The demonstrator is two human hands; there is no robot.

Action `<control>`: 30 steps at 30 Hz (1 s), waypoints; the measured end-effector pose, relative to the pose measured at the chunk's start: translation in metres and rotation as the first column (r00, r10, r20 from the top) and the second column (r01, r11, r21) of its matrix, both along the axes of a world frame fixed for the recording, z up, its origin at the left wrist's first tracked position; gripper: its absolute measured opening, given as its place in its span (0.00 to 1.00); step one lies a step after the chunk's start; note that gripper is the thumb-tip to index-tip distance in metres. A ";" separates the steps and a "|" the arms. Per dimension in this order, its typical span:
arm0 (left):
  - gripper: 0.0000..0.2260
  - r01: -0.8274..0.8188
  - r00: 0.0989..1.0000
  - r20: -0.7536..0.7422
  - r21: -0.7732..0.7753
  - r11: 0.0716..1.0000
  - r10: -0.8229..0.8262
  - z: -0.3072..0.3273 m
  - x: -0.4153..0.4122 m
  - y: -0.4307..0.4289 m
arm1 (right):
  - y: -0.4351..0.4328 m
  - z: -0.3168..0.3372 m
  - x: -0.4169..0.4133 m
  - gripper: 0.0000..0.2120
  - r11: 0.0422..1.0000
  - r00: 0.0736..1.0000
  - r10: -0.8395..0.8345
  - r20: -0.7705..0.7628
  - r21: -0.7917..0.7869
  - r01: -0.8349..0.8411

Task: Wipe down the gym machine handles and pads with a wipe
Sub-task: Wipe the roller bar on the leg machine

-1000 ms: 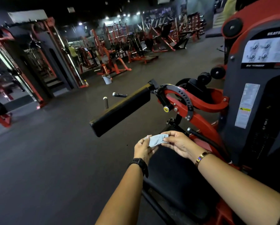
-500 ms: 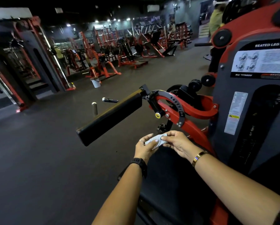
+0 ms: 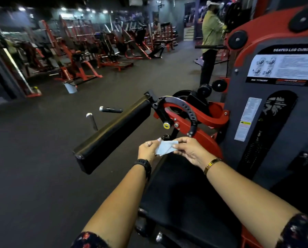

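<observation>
Plainly, from the head camera, the wipe (image 3: 164, 148) lies on no surface. It is a small pale-blue sheet stretched in the air between both hands, just above the front edge of the seat pad (image 3: 181, 190) and near the lower end of the long black leg pad (image 3: 113, 133). The left hand (image 3: 147, 152) pinches its left edge between thumb and fingers. The right hand (image 3: 190, 152) pinches the upper right corner, so both are closed on it and neither is free.

It looks thin, limp and very light, probably damp. I'd expect it to droop or fold if one hand lets go, and to tear if tugged hard by two corners. Better, I'd judge, to spread it flat under one hand's fingers, pressing through the middle, than to work it by a corner. The pads look like smooth vinyl, firm enough to press on.

Two short handles (image 3: 111, 110) jut out beyond the leg pad, well apart from the wipe.
</observation>
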State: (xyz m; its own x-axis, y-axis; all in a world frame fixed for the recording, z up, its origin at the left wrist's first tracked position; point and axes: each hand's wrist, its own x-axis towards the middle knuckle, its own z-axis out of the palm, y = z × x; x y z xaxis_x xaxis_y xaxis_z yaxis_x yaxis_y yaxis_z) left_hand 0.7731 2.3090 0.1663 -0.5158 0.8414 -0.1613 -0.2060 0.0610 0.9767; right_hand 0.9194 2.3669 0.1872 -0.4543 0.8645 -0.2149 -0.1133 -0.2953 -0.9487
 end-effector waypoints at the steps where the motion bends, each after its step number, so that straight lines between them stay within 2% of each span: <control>1: 0.09 0.027 1.000 -0.003 -0.017 0.999 -0.027 -0.002 -0.009 0.003 | -0.001 0.000 -0.006 0.09 1.000 1.000 -0.011 -0.004 -0.005 0.011; 4: 0.10 0.083 0.996 0.023 -0.048 0.995 -0.082 -0.004 -0.027 0.011 | -0.003 -0.001 -0.017 0.09 0.998 0.998 -0.055 -0.018 -0.028 0.055; 8: 0.07 0.174 0.975 0.146 -0.038 0.984 -0.167 -0.005 -0.029 0.024 | 0.002 -0.002 -0.019 0.09 0.991 0.992 -0.128 0.008 -0.037 0.129; 10: 0.02 0.266 0.950 0.168 -0.003 0.964 -0.262 -0.008 -0.026 0.033 | 0.008 -0.003 -0.016 0.10 0.985 0.985 -0.169 0.023 -0.034 0.170; 12: 0.08 0.331 0.929 0.165 0.021 0.943 -0.330 -0.011 -0.020 0.044 | 0.017 -0.004 -0.008 0.10 0.977 0.978 -0.206 0.035 -0.042 0.208; 17: 0.04 0.379 0.921 0.106 -0.026 0.925 -0.374 -0.019 -0.002 0.081 | 0.047 -0.009 0.013 0.11 0.966 0.968 -0.240 0.077 -0.075 0.246; 19: 0.07 0.386 0.919 0.095 -0.041 0.921 -0.381 -0.021 0.008 0.100 | 0.066 -0.014 0.024 0.11 0.961 0.966 -0.244 0.085 -0.111 0.252; 24: 0.10 0.399 0.915 0.098 -0.095 0.912 -0.390 -0.025 0.030 0.144 | 0.109 -0.026 0.047 0.08 0.943 0.972 -0.236 -0.002 -0.241 0.228; 30: 0.07 0.402 0.912 0.147 -0.150 0.903 -0.382 -0.040 0.058 0.188 | 0.158 -0.040 0.073 0.16 0.932 0.975 -0.213 -0.055 -0.312 0.186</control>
State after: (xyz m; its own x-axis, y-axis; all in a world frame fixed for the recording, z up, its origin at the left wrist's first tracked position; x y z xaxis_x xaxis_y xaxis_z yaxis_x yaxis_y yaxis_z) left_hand 0.8310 2.4969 0.1264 -0.1199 0.9253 -0.3597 -0.2370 0.3252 0.9155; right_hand 0.9927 2.5244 0.1472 -0.3074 0.8393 -0.4484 -0.2770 -0.5297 -0.8016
